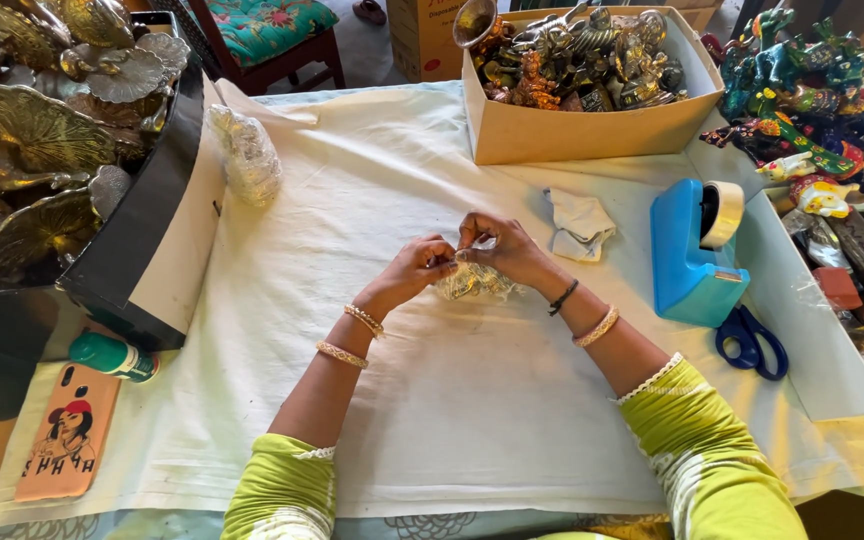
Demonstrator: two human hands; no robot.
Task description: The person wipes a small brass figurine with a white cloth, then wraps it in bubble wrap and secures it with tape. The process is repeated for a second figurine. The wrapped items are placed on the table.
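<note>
Nearest, at the left edge of the white cloth-covered surface [452, 400], lies a peach-coloured phone case with a cartoon figure [68, 432], and just beyond it a small green bottle with a white cap [112, 356]. To the right lie blue-handled scissors [752, 342], touching the foot of a bright blue plastic tape dispenser [692, 252] that holds a roll of clear tape.

Mid-surface, the left hand [414, 270] and right hand [502, 248] meet over a small brass-coloured piece wrapped in clear plastic film [474, 284], which rests on the cloth. Each grip is closed, fingertips pinching the film at the top of the bundle; nothing stands between the hands and it.

Beyond lie a crumpled white cloth scrap [580, 226], a plastic-wrapped bundle [248, 156], a tan cardboard box of metal figurines [582, 130], a black tray of brass leaf-shaped dishes [142, 220] at left, and painted colourful figurines [812, 90] at right. Farthest, a wooden chair with a teal floral cushion [267, 30] stands on the floor.
</note>
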